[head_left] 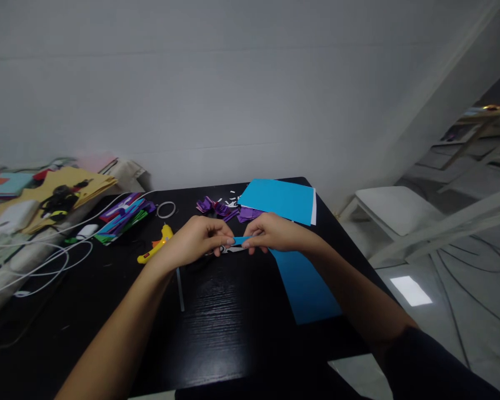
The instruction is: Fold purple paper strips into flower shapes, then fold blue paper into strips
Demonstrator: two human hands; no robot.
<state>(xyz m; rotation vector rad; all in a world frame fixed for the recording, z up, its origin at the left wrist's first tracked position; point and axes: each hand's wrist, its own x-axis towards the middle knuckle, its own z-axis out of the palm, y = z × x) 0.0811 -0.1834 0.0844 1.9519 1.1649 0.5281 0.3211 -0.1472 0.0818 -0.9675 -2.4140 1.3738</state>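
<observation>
A small blue paper strip is pinched between my two hands above the black table. My left hand grips its left end with thumb and fingers. At its right end, my right hand holds it the same way. Just beneath the hands lies a black and white item, partly hidden. A blue sheet lies under my right forearm, and more blue paper rests on white paper behind. Purple folded paper pieces and small white scraps sit beyond my hands.
A yellow glue gun and a thin translucent stick lie by my left arm. Further left are a grey ring, coloured paper strips, white cables and a cluttered pile. A white chair stands right of the black table.
</observation>
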